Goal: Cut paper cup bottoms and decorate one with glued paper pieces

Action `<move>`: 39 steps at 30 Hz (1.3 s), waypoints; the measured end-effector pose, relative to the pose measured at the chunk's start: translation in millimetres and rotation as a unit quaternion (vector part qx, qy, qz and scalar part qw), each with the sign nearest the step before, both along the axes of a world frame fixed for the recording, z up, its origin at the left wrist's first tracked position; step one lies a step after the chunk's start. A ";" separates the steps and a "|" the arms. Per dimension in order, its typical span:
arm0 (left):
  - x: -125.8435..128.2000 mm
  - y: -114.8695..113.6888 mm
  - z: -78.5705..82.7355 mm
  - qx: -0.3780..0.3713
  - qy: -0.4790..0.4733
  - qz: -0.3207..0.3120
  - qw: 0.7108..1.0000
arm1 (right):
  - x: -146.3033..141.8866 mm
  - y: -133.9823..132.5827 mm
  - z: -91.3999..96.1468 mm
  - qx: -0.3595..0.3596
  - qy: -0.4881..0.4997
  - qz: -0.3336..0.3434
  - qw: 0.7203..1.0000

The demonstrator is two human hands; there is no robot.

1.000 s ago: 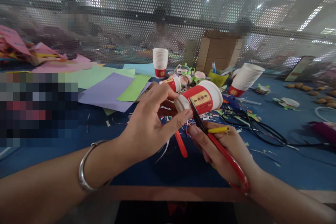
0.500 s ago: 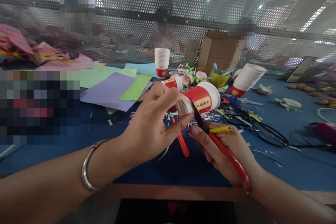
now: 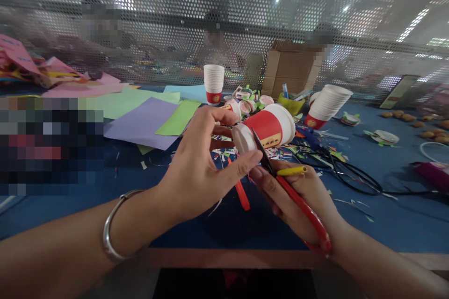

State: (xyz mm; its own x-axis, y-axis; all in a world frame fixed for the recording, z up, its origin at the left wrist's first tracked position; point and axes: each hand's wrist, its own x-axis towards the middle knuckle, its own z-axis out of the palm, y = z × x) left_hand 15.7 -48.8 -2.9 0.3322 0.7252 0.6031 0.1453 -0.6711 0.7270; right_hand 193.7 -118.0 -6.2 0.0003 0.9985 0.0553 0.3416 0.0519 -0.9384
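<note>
My left hand [image 3: 203, 163] grips a red and white paper cup [image 3: 266, 128] by its base, holding it on its side above the blue table [image 3: 403, 215]. A bracelet sits on that wrist. My right hand [image 3: 298, 196] is closed on red-handled scissors [image 3: 298, 201], whose dark blades touch the cup's wall near the bottom. A red paper strip [image 3: 242, 194] hangs below the cup, between my two hands.
Coloured paper sheets [image 3: 143, 119] lie at the left. A stack of cups [image 3: 213, 83] stands behind, another stack [image 3: 328, 103] leans at the right, next to a cardboard box [image 3: 291, 67]. Black cables [image 3: 351, 173] and paper scraps litter the right. A perforated screen [image 3: 224, 18] closes off the back.
My left hand has turned the cup, so its yellow label has rolled downward and more plain red faces me. The scissors have stayed at the cup's wall.
</note>
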 end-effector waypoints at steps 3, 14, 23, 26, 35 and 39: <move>2.8 2.2 2.4 -0.134 -0.045 -0.032 0.989 | -0.5 1.3 1.1 0.009 -0.024 -0.002 1.000; -0.2 -0.2 -1.0 -0.091 -0.049 -0.067 0.992 | 2.3 0.3 -4.3 0.037 -0.047 -0.005 0.998; -6.6 1.0 -4.7 0.166 0.105 0.016 0.980 | 2.2 -1.1 -4.2 0.013 -0.002 0.005 1.000; -5.2 1.7 -3.2 0.108 0.073 0.006 0.991 | 2.1 -0.4 -3.2 0.001 0.010 0.001 1.000; -0.6 6.7 -0.7 -0.079 -0.060 -0.058 0.993 | 6.3 2.1 -5.4 0.035 -0.046 -0.006 0.998; -1.3 8.3 1.9 -0.113 -0.061 -0.064 0.990 | 6.0 2.8 -4.4 0.003 -0.007 0.009 1.000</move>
